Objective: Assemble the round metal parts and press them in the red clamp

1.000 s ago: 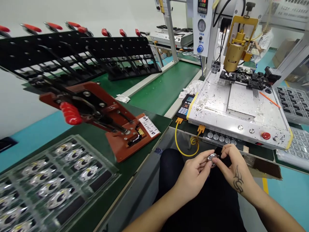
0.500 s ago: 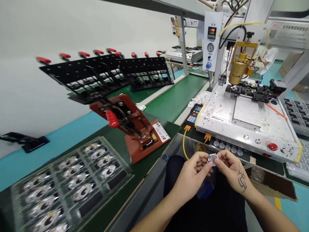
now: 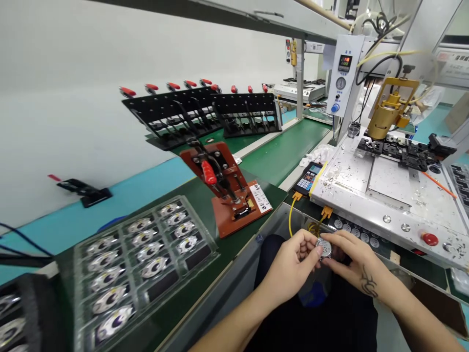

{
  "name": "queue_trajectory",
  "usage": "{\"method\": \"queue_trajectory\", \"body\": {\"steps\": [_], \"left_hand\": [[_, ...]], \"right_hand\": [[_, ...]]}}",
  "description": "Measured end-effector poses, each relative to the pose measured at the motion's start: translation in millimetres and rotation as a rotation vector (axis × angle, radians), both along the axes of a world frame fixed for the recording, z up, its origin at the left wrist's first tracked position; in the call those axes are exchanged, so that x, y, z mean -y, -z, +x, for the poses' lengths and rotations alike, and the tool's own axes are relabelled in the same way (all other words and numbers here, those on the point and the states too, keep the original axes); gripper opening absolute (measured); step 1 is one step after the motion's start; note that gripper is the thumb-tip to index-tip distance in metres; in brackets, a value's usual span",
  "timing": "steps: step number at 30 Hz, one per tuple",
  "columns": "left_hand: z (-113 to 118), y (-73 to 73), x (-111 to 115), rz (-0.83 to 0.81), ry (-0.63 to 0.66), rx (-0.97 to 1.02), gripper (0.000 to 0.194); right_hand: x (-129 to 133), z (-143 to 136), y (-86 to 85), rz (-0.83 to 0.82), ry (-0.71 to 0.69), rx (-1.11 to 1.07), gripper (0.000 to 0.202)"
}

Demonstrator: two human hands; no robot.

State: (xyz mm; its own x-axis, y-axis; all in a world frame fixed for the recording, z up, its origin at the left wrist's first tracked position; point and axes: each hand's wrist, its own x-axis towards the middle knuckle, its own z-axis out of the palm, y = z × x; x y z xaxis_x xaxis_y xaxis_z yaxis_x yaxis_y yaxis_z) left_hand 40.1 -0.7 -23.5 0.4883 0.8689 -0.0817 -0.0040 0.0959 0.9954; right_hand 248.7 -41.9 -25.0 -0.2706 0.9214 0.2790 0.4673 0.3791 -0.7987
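Note:
A small round silver disc (image 3: 324, 248) with dark print on its face is held up over my lap, between my two hands. My left hand (image 3: 293, 260) pinches its left side, thumb across the front and the fingers curled behind. On the right edge, my right hand (image 3: 353, 258) grips it with the fingertips above and the thumb below. The back of the disc is hidden by the fingers. Just beyond my hands lies a row of similar printed round discs (image 3: 354, 231), partly under the white machine's front edge.
On the left, a clear tray (image 3: 214, 243) holds several shiny oval parts. Behind it stands a red-brown clamp fixture (image 3: 223, 222). A white press machine (image 3: 351, 195) with a gold head is at right, a keypad controller (image 3: 307, 180) beside it. Black racks (image 3: 249, 105) with red handles stand farther back.
The view has swung left, so the bench items sit farther right. The disc has turned its printed face more toward me, and my right fingers have extended over its top edge.

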Motion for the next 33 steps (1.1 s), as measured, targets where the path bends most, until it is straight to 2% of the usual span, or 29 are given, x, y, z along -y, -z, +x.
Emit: {"method": "queue_trajectory", "body": {"steps": [2,4,5,7,9,10,11,14,16,18,21,23,25,27,29,31,33], "left_hand": [[-5,-4.3,1,0.048,-0.004,-0.038,0.026],[-14,-15.4,-1,0.172,-0.038,-0.113,0.023],[-22,-23.7,-4,0.279,-0.100,-0.157,0.021],[-41,-44.9,-16,0.576,-0.321,-0.218,0.017],[-66,-68.2,-37,0.889,-0.552,-0.232,0.020],[-79,-78.7,-50,1.018,-0.593,-0.248,0.025],[-91,-87.4,-63,1.121,-0.581,-0.285,0.030],[-114,-102.3,-99,1.285,-0.340,-0.491,0.052],[-116,-107.8,-113,1.336,-0.273,-0.527,0.059],[-112,-117.2,-120,1.335,-0.330,-0.459,0.057],[-108,-139.5,-126,1.220,-0.459,-0.324,0.049],[-113,-149.6,-131,1.175,-0.463,-0.298,0.045],[-120,-147.8,-134,1.210,-0.352,-0.351,0.048],[-125,-136.6,-133,1.291,-0.198,-0.438,0.055],[-124,-127.2,-129,1.333,-0.146,-0.470,0.062],[-120,-130.9,-128,1.278,-0.248,-0.410,0.064],[-119,-148.8,-134,1.168,-0.394,-0.291,0.059]], "right_hand": [[-6,0,-4.0,0.094,-0.057,0.095,0.044],[-13,-2,-6.0,0.172,-0.077,0.134,0.044],[-17,-3,-6.8,0.201,-0.073,0.139,0.043],[-27,-5,-9.2,0.238,-0.042,0.127,0.039],[-36,-8,-14.1,0.262,0.009,0.086,0.036],[-40,-9,-17.4,0.271,0.029,0.059,0.035],[-44,-11,-20.8,0.281,0.041,0.030,0.034],[-51,-17,-28.2,0.276,0.045,-0.024,0.034],[-56,-24,-28.1,0.274,0.043,-0.024,0.035],[-67,-32,-24.5,0.285,0.034,-0.011,0.036],[-92,-51,-18.8,0.301,-0.017,0.007,0.035],[-106,-64,-17.7,0.289,-0.049,0.023,0.034],[-114,-74,-18.4,0.267,-0.073,0.031,0.032],[-118,-81,-18.6,0.243,-0.086,0.022,0.031],[-122,-87,-16.7,0.216,-0.099,0.006,0.032],[-130,-94,-12.3,0.189,-0.110,-0.013,0.033],[-142,-101,-6.0,0.159,-0.132,-0.027,0.035]]}}
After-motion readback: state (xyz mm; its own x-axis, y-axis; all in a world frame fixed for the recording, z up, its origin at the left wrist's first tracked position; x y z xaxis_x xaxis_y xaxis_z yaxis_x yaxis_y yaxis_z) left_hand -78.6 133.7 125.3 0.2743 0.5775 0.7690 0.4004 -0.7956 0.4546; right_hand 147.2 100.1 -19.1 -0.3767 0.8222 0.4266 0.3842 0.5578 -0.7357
